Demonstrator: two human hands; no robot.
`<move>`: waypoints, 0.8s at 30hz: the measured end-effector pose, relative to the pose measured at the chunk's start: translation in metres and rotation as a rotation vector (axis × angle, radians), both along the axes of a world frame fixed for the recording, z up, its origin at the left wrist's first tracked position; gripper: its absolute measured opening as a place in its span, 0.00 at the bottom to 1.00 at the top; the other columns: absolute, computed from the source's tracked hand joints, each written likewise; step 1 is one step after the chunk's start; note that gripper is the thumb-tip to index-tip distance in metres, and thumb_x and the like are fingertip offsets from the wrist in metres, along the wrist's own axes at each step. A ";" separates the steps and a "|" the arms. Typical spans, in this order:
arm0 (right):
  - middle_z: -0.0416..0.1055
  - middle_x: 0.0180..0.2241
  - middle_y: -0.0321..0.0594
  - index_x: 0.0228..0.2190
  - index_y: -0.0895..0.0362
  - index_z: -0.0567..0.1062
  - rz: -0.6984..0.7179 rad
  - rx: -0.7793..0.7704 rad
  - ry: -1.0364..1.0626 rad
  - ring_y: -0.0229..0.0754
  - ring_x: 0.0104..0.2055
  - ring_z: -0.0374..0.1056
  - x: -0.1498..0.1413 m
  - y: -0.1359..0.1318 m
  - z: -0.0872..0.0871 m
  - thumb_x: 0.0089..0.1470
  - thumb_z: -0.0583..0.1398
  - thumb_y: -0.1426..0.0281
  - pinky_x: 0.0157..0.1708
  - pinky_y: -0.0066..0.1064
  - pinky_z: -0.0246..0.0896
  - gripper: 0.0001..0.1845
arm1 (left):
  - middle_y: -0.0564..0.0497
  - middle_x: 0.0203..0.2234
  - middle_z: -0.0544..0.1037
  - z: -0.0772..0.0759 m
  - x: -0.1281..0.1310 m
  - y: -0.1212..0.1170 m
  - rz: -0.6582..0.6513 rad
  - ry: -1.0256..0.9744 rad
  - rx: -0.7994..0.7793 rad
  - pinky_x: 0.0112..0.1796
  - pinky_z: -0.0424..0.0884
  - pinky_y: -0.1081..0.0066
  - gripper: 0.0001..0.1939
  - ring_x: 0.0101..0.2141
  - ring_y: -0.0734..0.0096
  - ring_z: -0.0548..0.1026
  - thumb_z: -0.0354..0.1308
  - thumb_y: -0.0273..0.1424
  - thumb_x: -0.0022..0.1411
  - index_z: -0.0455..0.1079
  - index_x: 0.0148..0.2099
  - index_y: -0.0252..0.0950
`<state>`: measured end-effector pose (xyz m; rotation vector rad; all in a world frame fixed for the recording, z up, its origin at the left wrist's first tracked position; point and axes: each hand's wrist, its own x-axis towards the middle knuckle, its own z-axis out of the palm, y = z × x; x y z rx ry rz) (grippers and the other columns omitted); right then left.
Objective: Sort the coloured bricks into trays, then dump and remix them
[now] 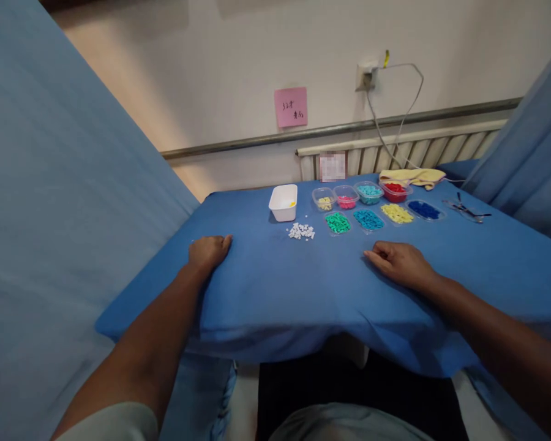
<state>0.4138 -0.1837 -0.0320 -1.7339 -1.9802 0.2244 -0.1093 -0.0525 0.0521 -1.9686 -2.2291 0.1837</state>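
My left hand (210, 250) rests on the blue cloth at the left, curled into a fist with nothing showing in it. My right hand (397, 262) lies on its side on the cloth, fingers curled in and closed, with no object visible. Between and beyond the hands is a loose pile of small white pieces (300, 231). Behind the pile stands a white tub (283, 211) with a bit of yellow inside. Nearest to my right hand are shallow clear trays of green pieces (338, 223), teal pieces (368, 220) and yellow pieces (397, 213).
A dark blue tray (424, 210) and eyeglasses (467, 208) lie to the right. Clear tubs of cream (324, 203), pink (346, 202), turquoise (370, 193) and red pieces (395, 192) stand behind. A yellow cloth (413, 177), a radiator (413, 150) and curtains (73, 184) border the table.
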 end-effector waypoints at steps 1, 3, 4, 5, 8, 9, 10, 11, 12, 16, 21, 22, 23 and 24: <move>0.76 0.25 0.38 0.27 0.51 0.74 0.017 -0.021 0.002 0.44 0.27 0.68 0.001 0.002 0.002 0.69 0.57 0.47 0.29 0.35 0.50 0.26 | 0.32 0.53 0.85 0.001 -0.007 0.002 0.019 0.006 0.000 0.55 0.75 0.51 0.39 0.55 0.39 0.82 0.37 0.54 0.79 0.86 0.53 0.37; 0.76 0.25 0.38 0.27 0.50 0.74 0.070 -0.067 0.013 0.44 0.27 0.68 0.004 0.006 0.007 0.69 0.57 0.47 0.29 0.35 0.51 0.26 | 0.32 0.53 0.85 0.004 -0.018 0.005 0.055 0.009 -0.004 0.55 0.75 0.51 0.39 0.55 0.38 0.82 0.37 0.54 0.79 0.86 0.52 0.36; 0.76 0.25 0.38 0.27 0.51 0.74 0.103 -0.086 0.021 0.44 0.27 0.68 0.004 0.010 0.009 0.69 0.57 0.47 0.29 0.35 0.51 0.26 | 0.31 0.53 0.85 0.005 -0.022 0.007 0.071 0.007 -0.006 0.54 0.76 0.51 0.39 0.55 0.38 0.81 0.37 0.54 0.78 0.86 0.53 0.36; 0.76 0.25 0.38 0.27 0.51 0.74 0.138 -0.100 0.031 0.44 0.28 0.68 0.004 0.014 0.012 0.69 0.57 0.47 0.30 0.35 0.52 0.26 | 0.31 0.53 0.85 0.006 -0.025 0.008 0.085 0.002 -0.007 0.53 0.76 0.51 0.39 0.55 0.38 0.81 0.36 0.54 0.78 0.85 0.53 0.35; 0.76 0.25 0.37 0.27 0.51 0.74 0.245 -0.109 0.048 0.43 0.28 0.69 -0.004 0.028 0.023 0.70 0.57 0.47 0.31 0.35 0.52 0.25 | 0.33 0.53 0.85 0.006 -0.028 0.009 0.106 -0.021 -0.017 0.51 0.77 0.53 0.39 0.53 0.40 0.82 0.37 0.53 0.78 0.85 0.54 0.36; 0.76 0.25 0.37 0.27 0.51 0.74 0.278 -0.103 0.045 0.43 0.28 0.68 -0.008 0.033 0.027 0.70 0.58 0.48 0.31 0.35 0.52 0.25 | 0.34 0.52 0.86 0.005 -0.028 0.007 0.106 -0.029 -0.023 0.50 0.77 0.54 0.38 0.52 0.41 0.82 0.37 0.53 0.78 0.85 0.52 0.36; 0.76 0.25 0.37 0.27 0.51 0.74 0.311 -0.095 0.039 0.42 0.28 0.68 -0.014 0.038 0.031 0.70 0.58 0.49 0.31 0.35 0.51 0.25 | 0.34 0.50 0.86 0.004 -0.026 0.005 0.103 -0.035 -0.027 0.49 0.77 0.55 0.38 0.50 0.42 0.82 0.37 0.54 0.78 0.85 0.51 0.36; 0.76 0.26 0.37 0.27 0.51 0.74 0.340 -0.086 0.028 0.42 0.28 0.67 -0.021 0.044 0.035 0.70 0.59 0.50 0.31 0.35 0.51 0.24 | 0.35 0.49 0.86 0.003 -0.025 0.002 0.097 -0.040 -0.026 0.48 0.77 0.55 0.38 0.50 0.42 0.82 0.38 0.54 0.78 0.85 0.50 0.37; 0.76 0.26 0.37 0.27 0.51 0.74 0.369 -0.078 0.015 0.42 0.27 0.67 -0.028 0.049 0.038 0.70 0.59 0.51 0.31 0.35 0.50 0.24 | 0.35 0.49 0.86 0.001 -0.023 -0.003 0.088 -0.042 -0.019 0.47 0.77 0.55 0.38 0.49 0.42 0.82 0.38 0.55 0.78 0.84 0.50 0.37; 0.76 0.26 0.38 0.28 0.52 0.75 0.481 -0.061 -0.019 0.41 0.27 0.66 -0.054 0.070 0.043 0.71 0.59 0.53 0.30 0.35 0.47 0.22 | 0.36 0.54 0.84 -0.005 -0.023 -0.019 0.060 -0.034 0.016 0.48 0.76 0.56 0.35 0.53 0.44 0.81 0.39 0.54 0.78 0.82 0.51 0.37; 0.77 0.29 0.38 0.30 0.52 0.76 0.504 -0.034 0.057 0.42 0.30 0.69 -0.066 0.078 0.026 0.73 0.58 0.53 0.32 0.34 0.51 0.22 | 0.35 0.53 0.84 0.003 -0.037 -0.016 0.128 -0.026 0.008 0.48 0.76 0.55 0.31 0.52 0.42 0.81 0.41 0.51 0.78 0.81 0.48 0.36; 0.78 0.29 0.38 0.31 0.52 0.76 0.492 -0.026 0.086 0.42 0.31 0.70 -0.065 0.077 0.023 0.73 0.58 0.53 0.33 0.34 0.52 0.22 | 0.35 0.52 0.84 0.005 -0.039 -0.013 0.148 -0.029 0.006 0.47 0.76 0.55 0.31 0.51 0.42 0.81 0.41 0.51 0.78 0.81 0.48 0.36; 0.78 0.30 0.38 0.31 0.52 0.76 0.484 -0.023 0.111 0.42 0.32 0.71 -0.064 0.075 0.020 0.74 0.58 0.53 0.33 0.34 0.54 0.22 | 0.34 0.50 0.84 0.006 -0.039 -0.010 0.171 -0.033 0.005 0.47 0.77 0.55 0.32 0.50 0.42 0.82 0.40 0.51 0.78 0.81 0.48 0.36; 0.78 0.30 0.38 0.32 0.52 0.76 0.483 -0.026 0.132 0.43 0.32 0.71 -0.063 0.073 0.019 0.74 0.58 0.52 0.34 0.34 0.55 0.22 | 0.34 0.48 0.85 0.007 -0.039 -0.007 0.195 -0.037 0.006 0.45 0.77 0.55 0.33 0.48 0.42 0.82 0.39 0.51 0.78 0.81 0.47 0.36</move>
